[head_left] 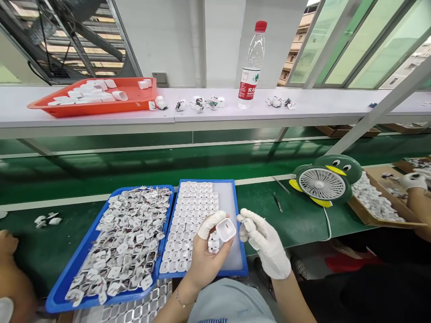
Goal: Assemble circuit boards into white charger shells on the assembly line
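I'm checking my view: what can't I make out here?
All in the head view:
White part in right hand: largely hidden by gloved fingers.
Lower white pieces: partly covered by left blue tray, cut off by bottom edge.
Co-worker's arm: cut off by left edge.

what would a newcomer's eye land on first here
Probably the green bird-shaped fan, on the right of the green worktable. Next, the bottle with a red cap and the orange tray of white parts, both on the shelf above. In the lower middle, the wearer's left hand holds a white case beside the gloved right hand, which pinches a small white part.
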A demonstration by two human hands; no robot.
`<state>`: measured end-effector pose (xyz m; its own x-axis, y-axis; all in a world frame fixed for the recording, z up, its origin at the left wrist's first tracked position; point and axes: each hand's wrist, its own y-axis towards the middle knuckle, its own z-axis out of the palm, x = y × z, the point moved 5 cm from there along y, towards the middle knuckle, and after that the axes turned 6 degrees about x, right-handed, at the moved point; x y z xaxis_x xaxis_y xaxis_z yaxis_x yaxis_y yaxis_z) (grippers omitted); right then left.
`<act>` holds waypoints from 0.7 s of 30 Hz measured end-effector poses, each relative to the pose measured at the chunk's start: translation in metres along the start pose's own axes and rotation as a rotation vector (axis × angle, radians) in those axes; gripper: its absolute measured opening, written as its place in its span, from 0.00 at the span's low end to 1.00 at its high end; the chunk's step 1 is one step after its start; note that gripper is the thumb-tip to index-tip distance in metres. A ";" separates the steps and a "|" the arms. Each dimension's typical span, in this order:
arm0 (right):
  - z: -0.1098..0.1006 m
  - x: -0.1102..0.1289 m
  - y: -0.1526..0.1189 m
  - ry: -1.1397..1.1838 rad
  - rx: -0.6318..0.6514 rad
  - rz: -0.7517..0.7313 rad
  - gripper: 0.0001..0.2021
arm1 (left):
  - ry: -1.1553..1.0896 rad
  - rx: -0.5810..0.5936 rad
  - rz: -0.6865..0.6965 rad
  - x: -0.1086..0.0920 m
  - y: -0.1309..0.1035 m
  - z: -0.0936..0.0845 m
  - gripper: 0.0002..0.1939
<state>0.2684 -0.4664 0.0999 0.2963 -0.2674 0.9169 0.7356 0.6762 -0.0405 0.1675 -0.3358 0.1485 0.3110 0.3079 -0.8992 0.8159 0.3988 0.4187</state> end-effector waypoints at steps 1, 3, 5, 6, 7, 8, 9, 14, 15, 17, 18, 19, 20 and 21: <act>0.000 0.000 -0.002 0.023 -0.004 -0.007 0.19 | -0.008 -0.004 0.001 -0.002 -0.001 -0.001 0.27; 0.001 0.001 -0.006 0.068 -0.015 -0.036 0.24 | -0.023 0.007 -0.009 -0.003 -0.003 -0.002 0.27; 0.001 0.001 -0.009 0.076 -0.038 -0.050 0.24 | -0.047 0.028 -0.036 -0.001 -0.004 -0.003 0.26; 0.002 0.001 -0.010 0.065 -0.055 -0.045 0.21 | -0.060 0.039 -0.056 0.000 -0.005 -0.003 0.26; 0.002 0.001 -0.011 0.045 -0.072 -0.034 0.17 | -0.071 0.051 -0.076 0.001 -0.006 -0.004 0.26; 0.002 0.001 -0.012 0.028 -0.078 -0.021 0.13 | -0.076 0.068 -0.090 0.001 -0.008 -0.004 0.26; 0.002 0.002 -0.012 0.016 -0.074 -0.009 0.11 | -0.073 0.086 -0.095 0.000 -0.009 -0.004 0.26; 0.008 0.024 -0.016 -0.057 0.014 -0.013 0.15 | 0.066 0.159 -0.006 -0.015 -0.014 -0.010 0.29; 0.010 0.031 -0.017 -0.083 0.038 -0.020 0.15 | 0.107 0.167 0.023 -0.019 -0.014 -0.011 0.29; 0.016 0.045 -0.018 -0.117 0.104 -0.028 0.18 | 0.194 0.173 0.082 -0.025 -0.013 -0.013 0.30; 0.019 0.051 -0.019 -0.124 0.142 -0.035 0.20 | 0.234 0.173 0.108 -0.027 -0.012 -0.015 0.30; 0.021 0.057 -0.019 -0.128 0.179 -0.047 0.21 | 0.268 0.171 0.131 -0.029 -0.011 -0.016 0.30; 0.024 0.062 -0.021 -0.139 0.213 -0.073 0.21 | 0.293 0.168 0.149 -0.030 -0.011 -0.017 0.30; 0.026 0.067 -0.022 -0.173 0.236 -0.104 0.20 | 0.310 0.168 0.163 -0.032 -0.010 -0.017 0.30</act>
<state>0.2562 -0.4814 0.1727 0.1043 -0.2366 0.9660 0.5885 0.7977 0.1318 0.1410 -0.3346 0.1751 0.3019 0.6123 -0.7307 0.8443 0.1842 0.5032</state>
